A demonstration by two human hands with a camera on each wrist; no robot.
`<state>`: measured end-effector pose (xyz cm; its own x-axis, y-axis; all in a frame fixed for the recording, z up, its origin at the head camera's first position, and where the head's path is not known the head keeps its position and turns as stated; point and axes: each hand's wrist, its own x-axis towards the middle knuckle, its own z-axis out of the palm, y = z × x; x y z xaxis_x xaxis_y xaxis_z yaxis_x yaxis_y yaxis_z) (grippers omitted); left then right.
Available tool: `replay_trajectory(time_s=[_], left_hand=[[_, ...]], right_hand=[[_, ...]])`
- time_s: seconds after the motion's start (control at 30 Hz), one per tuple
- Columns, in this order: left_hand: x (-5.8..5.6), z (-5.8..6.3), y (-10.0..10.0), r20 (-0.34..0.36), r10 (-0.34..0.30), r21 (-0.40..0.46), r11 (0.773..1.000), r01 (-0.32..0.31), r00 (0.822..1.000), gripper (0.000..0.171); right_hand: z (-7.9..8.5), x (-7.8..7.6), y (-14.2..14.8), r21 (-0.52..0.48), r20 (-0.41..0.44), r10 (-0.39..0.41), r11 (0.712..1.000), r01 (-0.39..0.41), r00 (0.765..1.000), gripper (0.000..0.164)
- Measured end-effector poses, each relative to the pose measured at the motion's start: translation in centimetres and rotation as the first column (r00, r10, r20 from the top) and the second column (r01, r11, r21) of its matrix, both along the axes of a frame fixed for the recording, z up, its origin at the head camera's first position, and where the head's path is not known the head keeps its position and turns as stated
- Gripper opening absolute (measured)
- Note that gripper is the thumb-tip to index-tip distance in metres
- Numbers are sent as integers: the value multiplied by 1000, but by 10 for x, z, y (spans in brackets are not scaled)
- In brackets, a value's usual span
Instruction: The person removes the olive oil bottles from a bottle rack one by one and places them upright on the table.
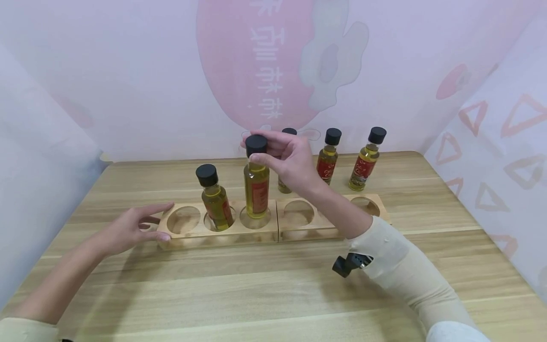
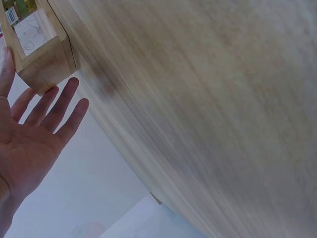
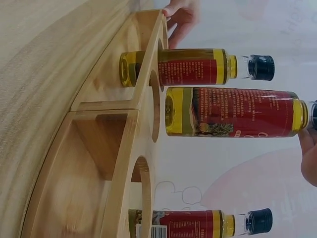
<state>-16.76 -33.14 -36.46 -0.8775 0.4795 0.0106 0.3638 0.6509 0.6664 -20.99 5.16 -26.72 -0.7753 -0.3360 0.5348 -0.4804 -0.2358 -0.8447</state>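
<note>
Head view: right hand [image 1: 294, 159] pinches a likely slick, breakable bottle [image 1: 257, 192], best held by its neck [image 3: 308, 111]; left hand [image 1: 128, 230] grips the rack [image 1: 245, 238] beneath the right.

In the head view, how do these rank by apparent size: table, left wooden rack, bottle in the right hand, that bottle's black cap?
Largest to smallest:
1. Table
2. Left wooden rack
3. Held bottle
4. Black cap

No two look alike here.

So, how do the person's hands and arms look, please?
The left hand and right hand are ungloved. The right sleeve is wrinkled and cream, with whiter fabric nearer the elbow; a small black device pokes out beneath. The left sleeve is cream too.
</note>
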Motion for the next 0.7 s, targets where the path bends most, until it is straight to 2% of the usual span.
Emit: replay_trajectory(time_s=[0.7], left_hand=[[1, 2, 1, 9, 7, -15, 1000, -7, 1000, 80]], right_hand=[[5, -12, -4, -28, 36, -92, 995, 93, 995, 45]])
